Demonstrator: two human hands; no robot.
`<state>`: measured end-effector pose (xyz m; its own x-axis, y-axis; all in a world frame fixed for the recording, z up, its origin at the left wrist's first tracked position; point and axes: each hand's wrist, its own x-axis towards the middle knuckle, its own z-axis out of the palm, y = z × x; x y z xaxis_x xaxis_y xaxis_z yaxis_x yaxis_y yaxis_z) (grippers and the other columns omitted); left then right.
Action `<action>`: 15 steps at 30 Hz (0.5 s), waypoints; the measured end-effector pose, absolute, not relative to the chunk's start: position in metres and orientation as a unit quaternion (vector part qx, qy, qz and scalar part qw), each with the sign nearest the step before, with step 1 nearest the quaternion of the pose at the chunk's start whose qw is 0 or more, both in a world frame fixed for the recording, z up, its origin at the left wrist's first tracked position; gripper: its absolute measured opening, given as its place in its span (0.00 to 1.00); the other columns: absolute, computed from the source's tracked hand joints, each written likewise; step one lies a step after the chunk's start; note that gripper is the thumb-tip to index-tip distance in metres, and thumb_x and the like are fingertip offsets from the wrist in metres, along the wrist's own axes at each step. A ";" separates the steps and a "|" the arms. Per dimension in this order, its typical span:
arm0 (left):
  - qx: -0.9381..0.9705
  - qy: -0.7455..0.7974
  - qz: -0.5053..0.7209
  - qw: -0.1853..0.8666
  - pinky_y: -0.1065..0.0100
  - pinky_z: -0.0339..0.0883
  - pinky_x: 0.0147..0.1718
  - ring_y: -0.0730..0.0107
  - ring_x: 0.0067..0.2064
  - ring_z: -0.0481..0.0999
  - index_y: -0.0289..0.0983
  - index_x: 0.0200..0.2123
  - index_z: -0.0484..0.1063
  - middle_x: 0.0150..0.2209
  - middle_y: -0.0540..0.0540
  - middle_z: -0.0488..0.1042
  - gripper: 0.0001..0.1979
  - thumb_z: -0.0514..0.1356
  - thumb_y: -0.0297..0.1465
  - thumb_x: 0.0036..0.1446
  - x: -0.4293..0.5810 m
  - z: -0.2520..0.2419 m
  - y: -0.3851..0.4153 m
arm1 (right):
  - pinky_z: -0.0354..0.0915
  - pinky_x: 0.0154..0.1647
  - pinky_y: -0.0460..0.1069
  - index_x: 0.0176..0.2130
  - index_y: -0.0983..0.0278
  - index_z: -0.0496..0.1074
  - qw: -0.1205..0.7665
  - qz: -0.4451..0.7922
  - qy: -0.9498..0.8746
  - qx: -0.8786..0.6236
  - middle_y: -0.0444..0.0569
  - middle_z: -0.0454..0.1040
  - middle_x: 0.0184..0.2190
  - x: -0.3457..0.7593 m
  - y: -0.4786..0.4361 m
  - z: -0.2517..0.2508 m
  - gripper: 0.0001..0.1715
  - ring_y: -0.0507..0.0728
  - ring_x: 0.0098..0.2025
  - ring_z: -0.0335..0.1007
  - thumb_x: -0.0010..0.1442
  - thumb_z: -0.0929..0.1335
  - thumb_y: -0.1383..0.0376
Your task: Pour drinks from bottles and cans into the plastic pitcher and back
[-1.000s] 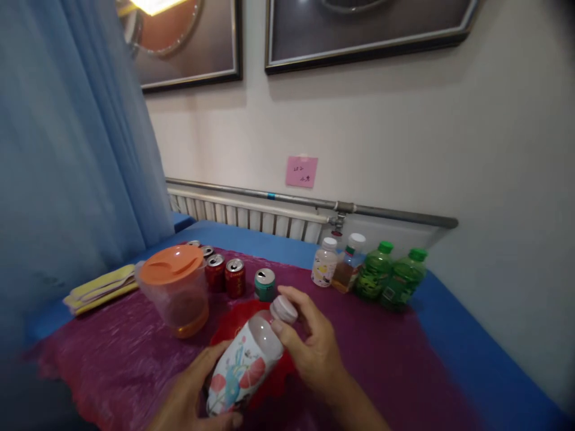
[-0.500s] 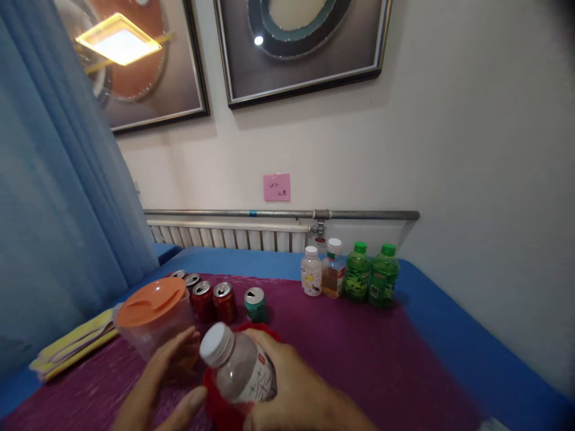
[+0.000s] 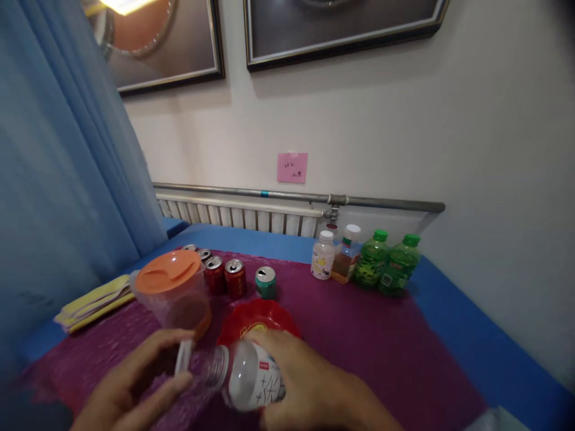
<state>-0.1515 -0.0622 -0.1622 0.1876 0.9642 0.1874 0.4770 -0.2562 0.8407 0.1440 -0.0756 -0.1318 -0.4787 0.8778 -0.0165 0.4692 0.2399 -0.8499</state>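
Off the tilted bottle (image 3: 246,378) comes the white cap (image 3: 182,357), pinched in the left hand's (image 3: 119,378) fingers, the right hand's (image 3: 309,378) fingers wrapping the bottle: uncapping looks done, next likely needing a steady hold!

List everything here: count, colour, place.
held bottle: one, clear, bottom
cap: one, white, bottom
dish: one, red, centre
jug: one, orange lid, left
cans: five, two red, one teal, two obscured, left
standing bottles: four, green, amber, pale, right
cloth: count unclear, yellow, left
sheet: one, purple, foreground
table: one, blue, beneath
curtain: one, blue, left
pictures: two, dark, top
note: one, pink, back
pipe: one, grey, back
radiator: one, white, back
unclear object: one, pale, corner
left hand: one, bare, bottom
right hand: one, bare, bottom
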 end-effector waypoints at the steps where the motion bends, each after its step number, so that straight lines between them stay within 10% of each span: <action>1: 0.653 0.540 0.390 0.360 0.78 0.70 0.48 0.67 0.53 0.74 0.50 0.52 0.70 0.51 0.51 0.76 0.26 0.63 0.49 0.51 -0.154 -0.162 -0.061 | 0.64 0.42 0.52 0.48 0.60 0.72 0.281 0.404 -0.739 -0.461 0.48 0.73 0.44 0.145 -0.074 -0.131 0.34 0.59 0.42 0.67 0.38 0.76 0.65; 7: 0.636 0.613 0.283 0.372 0.66 0.72 0.44 0.58 0.44 0.76 0.41 0.47 0.73 0.44 0.43 0.78 0.31 0.65 0.52 0.42 -0.153 -0.186 -0.044 | 0.66 0.50 0.57 0.56 0.59 0.65 0.569 0.487 -0.522 -0.408 0.49 0.75 0.48 0.151 -0.049 -0.119 0.47 0.62 0.48 0.71 0.37 0.77 0.64; 15: 0.732 0.606 0.114 0.291 0.58 0.66 0.49 0.56 0.47 0.75 0.39 0.45 0.76 0.47 0.40 0.76 0.22 0.56 0.31 0.45 -0.141 -0.222 -0.042 | 0.68 0.49 0.57 0.49 0.60 0.71 0.632 0.520 -0.446 -0.362 0.48 0.78 0.45 0.145 -0.024 -0.133 0.37 0.62 0.46 0.73 0.37 0.76 0.65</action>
